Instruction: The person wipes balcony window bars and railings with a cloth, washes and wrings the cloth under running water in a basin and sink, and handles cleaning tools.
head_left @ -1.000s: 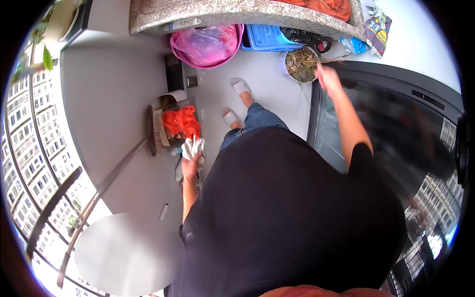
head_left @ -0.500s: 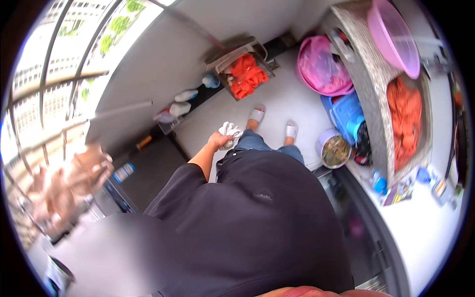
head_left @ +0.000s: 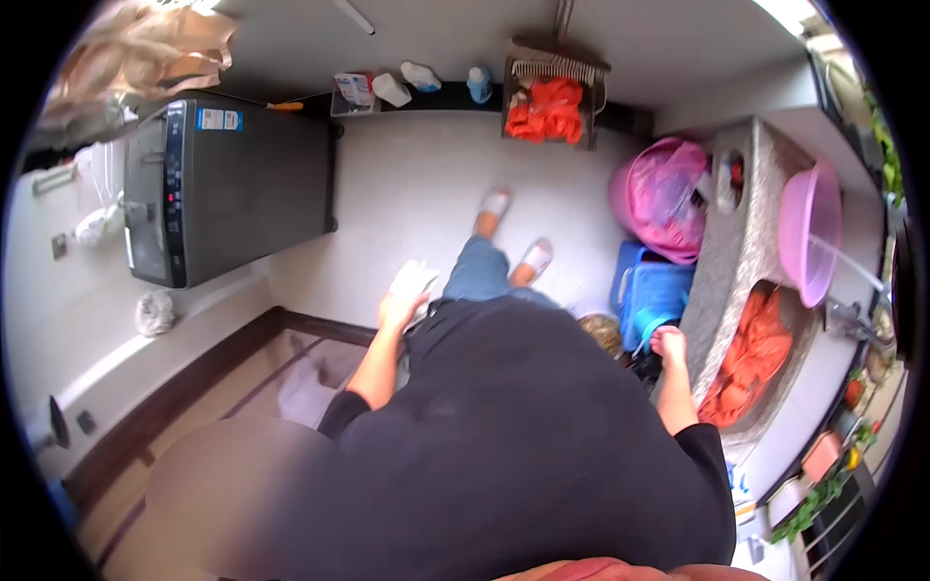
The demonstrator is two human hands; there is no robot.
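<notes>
My left hand (head_left: 397,308) is closed on a bundle of white cloth (head_left: 414,278), held out over the floor left of my legs. On the other side, my right hand (head_left: 666,342) hangs near the blue bin (head_left: 661,293), its fingers curled; whether anything is in them is too small to tell. A pink basin (head_left: 662,198) with plastic bags in it stands behind the bin. Orange cloth (head_left: 751,358) lies in the stone sink (head_left: 728,266) at the right. Partly hidden by my shirt is a pot of dry plant matter (head_left: 603,334).
A dark washing machine (head_left: 252,184) stands at the left. Bottles (head_left: 480,84) line the back wall beside a dustpan (head_left: 504,129) with red-orange bags and a broom (head_left: 562,60). A pink tub (head_left: 796,232) rests on the sink's edge. White slippers (head_left: 536,256) are on my feet.
My view has turned left, bringing the whole washing machine in. The white cloth has stayed in my left hand. My right hand, out of sight half a second ago, shows again near the blue bin.
</notes>
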